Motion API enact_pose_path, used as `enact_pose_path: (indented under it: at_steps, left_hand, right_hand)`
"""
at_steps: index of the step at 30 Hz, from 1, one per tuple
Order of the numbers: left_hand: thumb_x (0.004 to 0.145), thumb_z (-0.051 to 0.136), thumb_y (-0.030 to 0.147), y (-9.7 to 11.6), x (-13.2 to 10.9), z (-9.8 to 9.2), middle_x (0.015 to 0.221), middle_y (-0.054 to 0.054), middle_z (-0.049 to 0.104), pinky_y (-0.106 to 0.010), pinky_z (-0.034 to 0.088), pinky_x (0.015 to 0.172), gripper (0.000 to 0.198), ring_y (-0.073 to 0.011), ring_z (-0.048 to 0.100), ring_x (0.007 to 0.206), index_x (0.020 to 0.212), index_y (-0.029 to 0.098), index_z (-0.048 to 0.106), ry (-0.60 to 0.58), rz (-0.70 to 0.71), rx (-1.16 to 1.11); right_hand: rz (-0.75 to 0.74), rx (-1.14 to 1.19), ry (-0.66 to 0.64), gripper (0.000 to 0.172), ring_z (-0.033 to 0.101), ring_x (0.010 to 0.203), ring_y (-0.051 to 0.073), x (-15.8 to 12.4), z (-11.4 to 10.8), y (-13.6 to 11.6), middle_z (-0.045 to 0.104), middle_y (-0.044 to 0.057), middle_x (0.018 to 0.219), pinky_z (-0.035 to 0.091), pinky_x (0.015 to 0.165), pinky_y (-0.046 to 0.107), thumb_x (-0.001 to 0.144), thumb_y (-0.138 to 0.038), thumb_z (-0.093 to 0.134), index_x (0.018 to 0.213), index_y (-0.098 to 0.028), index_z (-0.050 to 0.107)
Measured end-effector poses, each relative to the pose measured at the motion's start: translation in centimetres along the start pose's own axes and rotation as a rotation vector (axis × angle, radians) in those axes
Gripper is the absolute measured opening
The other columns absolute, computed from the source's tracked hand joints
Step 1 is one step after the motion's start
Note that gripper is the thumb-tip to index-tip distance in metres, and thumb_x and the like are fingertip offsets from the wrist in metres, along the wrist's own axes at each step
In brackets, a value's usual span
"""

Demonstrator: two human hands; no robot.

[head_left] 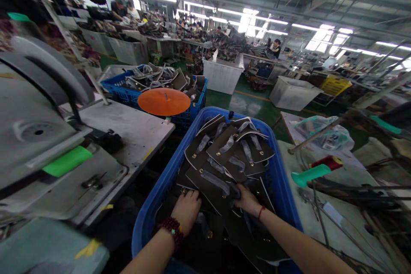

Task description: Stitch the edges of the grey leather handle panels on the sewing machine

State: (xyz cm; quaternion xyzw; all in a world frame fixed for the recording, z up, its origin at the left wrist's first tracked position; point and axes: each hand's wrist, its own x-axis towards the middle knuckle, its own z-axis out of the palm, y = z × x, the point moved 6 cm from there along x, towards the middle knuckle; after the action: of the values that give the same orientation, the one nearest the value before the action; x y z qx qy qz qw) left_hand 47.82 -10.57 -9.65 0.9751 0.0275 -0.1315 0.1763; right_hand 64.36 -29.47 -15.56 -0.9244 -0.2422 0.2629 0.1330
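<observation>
Both of my hands reach into a deep blue plastic crate point(141, 222) heaped with dark flat bag panels point(205, 180). The panels have pale edges, small gold-coloured fittings and handles wrapped in clear plastic point(215, 183). My left hand point(187, 210), with a beaded bracelet at the wrist, is closed at the edge of a panel on the crate's left side; its fingertips are partly hidden. To the right, my right hand point(248, 201), wearing a red cord, has its fingers curled round a panel by its wrapped handle. Its thumb and fingertips are partly covered.
A grey machine point(38, 128) and its table point(125, 126) stand at left, an orange disc point(163, 102) at the corner. Behind is another filled blue crate point(201, 105). On the right bench point(298, 209) lie a green spool point(311, 174) and a plastic bag point(327, 132).
</observation>
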Motion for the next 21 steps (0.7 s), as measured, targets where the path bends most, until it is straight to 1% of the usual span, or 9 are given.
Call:
enact_pose_path:
  at_steps: [3, 5, 7, 10, 12, 15, 17, 19, 21]
  left_hand:
    - [0.076, 0.047, 0.000, 0.8, -0.5, -0.5, 0.109, -0.014, 0.066, -0.051, 0.047, 0.091, 0.033, -0.0306, 0.059, 0.106, 0.096, 0.014, 0.068, -0.005, 0.032, 0.000]
    - [0.073, 0.054, 0.003, 1.4, -1.0, -1.5, 0.110, -0.011, 0.066, -0.048, 0.049, 0.089, 0.031, -0.0299, 0.059, 0.106, 0.097, 0.017, 0.067, 0.022, 0.070, -0.016]
    - [0.072, 0.061, 0.010, 1.9, -1.3, -3.0, 0.121, -0.009, 0.061, -0.048, 0.046, 0.094, 0.029, -0.0299, 0.055, 0.113, 0.099, 0.021, 0.067, 0.076, 0.107, -0.030]
    - [0.080, 0.061, 0.015, 2.7, -1.1, -4.8, 0.147, -0.007, 0.043, -0.056, 0.031, 0.109, 0.016, -0.0325, 0.039, 0.134, 0.092, 0.022, 0.069, 0.168, 0.219, 0.009]
    - [0.088, 0.055, 0.014, 3.3, -1.0, -5.1, 0.153, -0.004, 0.039, -0.058, 0.024, 0.114, 0.017, -0.0316, 0.032, 0.140, 0.088, 0.021, 0.071, 0.215, 0.345, 0.084]
    - [0.094, 0.049, 0.014, 3.5, -1.4, -4.4, 0.150, -0.002, 0.045, -0.049, 0.025, 0.117, 0.023, -0.0262, 0.036, 0.140, 0.091, 0.020, 0.072, 0.277, 0.469, 0.182]
    - [0.095, 0.047, 0.015, 3.1, -1.7, -4.1, 0.154, -0.001, 0.039, -0.046, 0.024, 0.119, 0.024, -0.0244, 0.035, 0.141, 0.097, 0.020, 0.071, 0.331, 0.464, 0.199]
    - [0.096, 0.047, 0.016, 2.7, -1.5, -3.9, 0.159, -0.002, 0.029, -0.046, 0.019, 0.120, 0.023, -0.0248, 0.029, 0.144, 0.101, 0.020, 0.070, 0.365, 0.452, 0.185]
    - [0.094, 0.050, 0.017, 2.3, -0.8, -3.7, 0.158, -0.004, 0.032, -0.049, 0.016, 0.121, 0.021, -0.0271, 0.025, 0.146, 0.099, 0.019, 0.070, 0.322, 0.468, 0.134]
  right_hand:
    - [-0.037, 0.008, -0.021, 0.027, 0.066, 0.094, 0.022, -1.6, -0.9, -0.7, 0.070, 0.007, 0.099, 0.046, 0.077, 0.026, 0.073, -0.009, 0.057, 0.099, -0.015, 0.064]
    - [-0.106, 0.023, -0.053, 0.022, 0.066, 0.090, 0.021, -3.2, -2.0, -1.6, 0.071, 0.005, 0.093, 0.046, 0.077, 0.025, 0.074, -0.009, 0.055, 0.093, -0.015, 0.065]
    - [-0.191, 0.044, -0.088, 0.020, 0.066, 0.089, 0.020, -5.1, -3.2, -2.8, 0.071, 0.003, 0.092, 0.045, 0.078, 0.023, 0.074, -0.011, 0.057, 0.091, -0.016, 0.067]
    - [-0.282, 0.032, -0.143, 0.016, 0.065, 0.084, 0.020, -7.7, -4.0, -4.5, 0.071, 0.003, 0.090, 0.045, 0.075, 0.023, 0.073, -0.015, 0.060, 0.087, -0.016, 0.069]
    - [-0.309, -0.020, -0.170, 0.017, 0.065, 0.084, 0.021, -8.6, -3.7, -5.1, 0.071, 0.006, 0.093, 0.045, 0.074, 0.024, 0.071, -0.015, 0.061, 0.086, -0.016, 0.070]
    - [-0.318, -0.057, -0.217, 0.021, 0.065, 0.084, 0.022, -8.3, -2.0, -5.3, 0.071, 0.008, 0.094, 0.045, 0.074, 0.024, 0.069, -0.011, 0.060, 0.086, -0.015, 0.071]
    - [-0.318, -0.039, -0.258, 0.023, 0.066, 0.081, 0.020, -7.4, -0.5, -5.1, 0.072, 0.006, 0.089, 0.046, 0.071, 0.022, 0.068, -0.007, 0.058, 0.084, -0.015, 0.071]
    - [-0.316, -0.029, -0.281, 0.023, 0.067, 0.079, 0.020, -6.7, 0.6, -5.1, 0.073, 0.005, 0.086, 0.046, 0.068, 0.021, 0.067, -0.005, 0.058, 0.082, -0.015, 0.071]
    - [-0.316, -0.025, -0.267, 0.021, 0.067, 0.083, 0.022, -6.5, 1.0, -5.3, 0.073, 0.008, 0.090, 0.046, 0.072, 0.024, 0.066, -0.006, 0.059, 0.082, -0.014, 0.070]
